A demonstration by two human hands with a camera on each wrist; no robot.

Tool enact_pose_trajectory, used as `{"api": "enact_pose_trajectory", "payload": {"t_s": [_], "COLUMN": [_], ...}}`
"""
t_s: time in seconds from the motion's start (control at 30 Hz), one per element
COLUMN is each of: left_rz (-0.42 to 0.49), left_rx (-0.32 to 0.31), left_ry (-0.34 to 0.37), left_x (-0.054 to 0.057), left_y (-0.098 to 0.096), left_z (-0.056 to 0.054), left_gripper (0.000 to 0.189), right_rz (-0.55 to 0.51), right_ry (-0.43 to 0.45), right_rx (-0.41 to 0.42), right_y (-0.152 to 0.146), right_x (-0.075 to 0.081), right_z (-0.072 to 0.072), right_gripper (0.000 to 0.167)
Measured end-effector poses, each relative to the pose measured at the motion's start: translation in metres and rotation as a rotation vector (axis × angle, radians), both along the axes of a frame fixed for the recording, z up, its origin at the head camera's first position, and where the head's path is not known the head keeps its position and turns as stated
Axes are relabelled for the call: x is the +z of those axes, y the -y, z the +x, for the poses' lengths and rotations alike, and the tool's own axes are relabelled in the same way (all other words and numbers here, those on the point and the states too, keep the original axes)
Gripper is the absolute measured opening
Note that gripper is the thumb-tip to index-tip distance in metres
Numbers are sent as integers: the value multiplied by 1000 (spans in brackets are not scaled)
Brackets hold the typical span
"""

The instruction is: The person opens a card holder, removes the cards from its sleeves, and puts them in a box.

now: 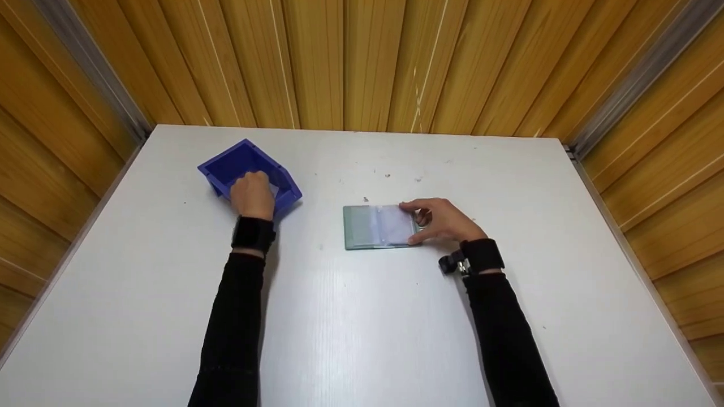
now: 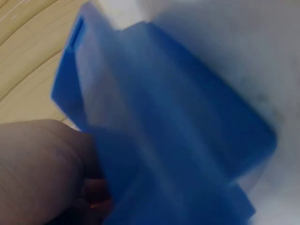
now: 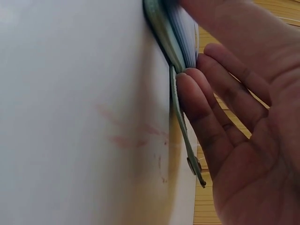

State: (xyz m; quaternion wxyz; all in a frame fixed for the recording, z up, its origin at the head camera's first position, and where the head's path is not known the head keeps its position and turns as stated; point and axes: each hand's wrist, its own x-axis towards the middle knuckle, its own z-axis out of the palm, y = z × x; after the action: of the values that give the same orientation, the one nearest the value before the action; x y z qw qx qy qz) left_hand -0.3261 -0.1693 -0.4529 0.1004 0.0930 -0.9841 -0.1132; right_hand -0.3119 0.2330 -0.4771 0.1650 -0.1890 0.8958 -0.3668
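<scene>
An open green card holder [image 1: 360,227] with clear plastic sleeves lies flat on the table. My right hand [image 1: 447,219] grips its right end, with a finger at the far edge and the thumb at the near edge. The right wrist view shows the stack of sleeves [image 3: 184,35] edge-on and a green strap [image 3: 183,124] with a metal snap. Inside a blue plastic bin [image 1: 223,164] at the left, my left hand [image 1: 252,195] reaches down, its knuckles bent. A small pale piece [image 1: 274,190] shows beside it. The left fingertips are hidden, so any hold is unclear.
The white table [image 1: 362,328] carries small dark specks and marks [image 1: 387,175] beyond the card holder. Wood-patterned panels [image 1: 367,62] wall the back and both sides. The bin stands near the table's back left corner.
</scene>
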Motion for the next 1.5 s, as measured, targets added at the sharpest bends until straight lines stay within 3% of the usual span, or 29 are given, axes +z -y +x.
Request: {"api": "enact_pose_trajectory", "payload": {"t_s": [0.17,0.43,0.9,1.03,1.13,1.23,1.4,1.5], "left_rz": [-48,-51,-23,-17,2,63,227,260], "left_rx": [51,56,86,76,45,-23,-196,-289], "left_ry": [52,113,-71,-184,-259,-290,-234,-179], "left_x": [-3,-1,-4,6,19,30,37,37], "left_y": [-6,-6,-9,-16,-26,-39,-63,-74], "left_z": [-2,-3,-6,-3,3,9,18,22], "left_gripper": [28,32,23,20,21,18,20,26], "right_rz": [-7,-26,-4,37,82,108,37,-61], "right_ry": [-6,1,7,-38,-97,-137,-116,-71], "right_rx": [2,14,2,12,13,16,50,76], "right_y": [1,0,2,6,10,13,13,10], "right_x": [-1,1,5,9,13,16,14,12], "right_z": [0,-1,1,3,4,4,4,4], "right_gripper": [82,82,83,78,73,72,79,85]}}
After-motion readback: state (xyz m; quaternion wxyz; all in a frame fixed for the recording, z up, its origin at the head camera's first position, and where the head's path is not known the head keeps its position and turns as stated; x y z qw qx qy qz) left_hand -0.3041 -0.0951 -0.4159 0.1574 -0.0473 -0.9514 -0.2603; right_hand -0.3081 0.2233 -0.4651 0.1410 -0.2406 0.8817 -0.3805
